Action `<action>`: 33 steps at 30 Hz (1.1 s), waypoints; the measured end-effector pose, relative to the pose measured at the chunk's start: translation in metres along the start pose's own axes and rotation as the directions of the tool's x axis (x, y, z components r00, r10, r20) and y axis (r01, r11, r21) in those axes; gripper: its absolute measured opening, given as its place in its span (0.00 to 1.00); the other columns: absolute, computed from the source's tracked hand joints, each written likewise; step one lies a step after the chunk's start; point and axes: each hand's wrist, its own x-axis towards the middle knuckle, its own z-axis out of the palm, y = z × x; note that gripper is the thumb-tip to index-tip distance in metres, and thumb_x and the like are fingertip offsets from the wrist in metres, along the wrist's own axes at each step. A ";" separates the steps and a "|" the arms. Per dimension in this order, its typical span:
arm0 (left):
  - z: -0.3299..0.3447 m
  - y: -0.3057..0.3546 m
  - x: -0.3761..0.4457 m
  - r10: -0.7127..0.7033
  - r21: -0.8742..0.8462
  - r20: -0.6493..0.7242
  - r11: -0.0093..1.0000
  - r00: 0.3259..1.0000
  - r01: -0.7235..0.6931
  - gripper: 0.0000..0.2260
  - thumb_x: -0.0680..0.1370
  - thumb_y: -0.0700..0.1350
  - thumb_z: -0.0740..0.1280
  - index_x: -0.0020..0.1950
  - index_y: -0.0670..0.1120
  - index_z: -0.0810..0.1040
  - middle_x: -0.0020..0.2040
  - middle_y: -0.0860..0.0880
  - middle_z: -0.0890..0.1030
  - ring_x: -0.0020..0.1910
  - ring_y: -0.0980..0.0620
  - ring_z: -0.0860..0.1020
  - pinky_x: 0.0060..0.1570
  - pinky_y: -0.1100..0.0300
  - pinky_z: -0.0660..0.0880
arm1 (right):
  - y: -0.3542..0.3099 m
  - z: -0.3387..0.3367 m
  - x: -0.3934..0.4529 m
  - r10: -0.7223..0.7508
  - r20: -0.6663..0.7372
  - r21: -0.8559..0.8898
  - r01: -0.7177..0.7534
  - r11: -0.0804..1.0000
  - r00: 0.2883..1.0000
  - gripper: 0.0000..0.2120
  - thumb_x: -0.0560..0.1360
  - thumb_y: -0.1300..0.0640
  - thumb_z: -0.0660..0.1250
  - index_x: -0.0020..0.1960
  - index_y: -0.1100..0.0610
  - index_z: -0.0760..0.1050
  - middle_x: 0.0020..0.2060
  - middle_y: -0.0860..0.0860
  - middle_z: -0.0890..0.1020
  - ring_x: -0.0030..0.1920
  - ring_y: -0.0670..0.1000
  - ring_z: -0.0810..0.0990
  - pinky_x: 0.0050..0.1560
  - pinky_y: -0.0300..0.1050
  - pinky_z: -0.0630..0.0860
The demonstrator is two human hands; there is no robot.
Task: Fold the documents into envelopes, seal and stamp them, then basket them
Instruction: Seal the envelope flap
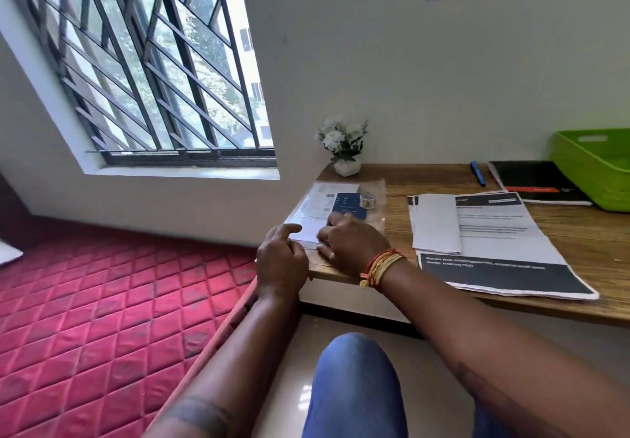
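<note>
Both my hands are at the left end of the wooden desk (562, 233). My left hand (281, 256) sits at the desk's corner with loosely curled fingers touching the near edge of a white envelope (306, 229). My right hand (351, 243), with threads round the wrist, lies palm down on that envelope pile. Behind it lie a blue stamp pad or booklet (347, 204) and a small clear tub (368, 198). A stack of printed documents (501, 243) with a folded sheet (434, 222) on top lies in mid-desk. A green basket (593, 164) stands at the far right.
A small white pot of white flowers (344, 147) stands at the desk's back left corner. A blue pen (477, 173) and a black notebook (535, 181) lie near the wall. A red quilted mattress (102, 301) is left of the desk, under a barred window.
</note>
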 end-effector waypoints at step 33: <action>-0.005 -0.009 0.006 -0.008 -0.074 0.155 0.997 0.988 0.020 0.30 0.77 0.41 0.69 0.79 0.53 0.66 0.66 0.47 0.81 0.63 0.42 0.79 0.57 0.57 0.72 | -0.006 -0.006 -0.027 0.130 -0.318 0.335 -0.017 0.942 0.939 0.06 0.79 0.49 0.68 0.53 0.49 0.78 0.44 0.52 0.80 0.45 0.50 0.77 0.45 0.46 0.76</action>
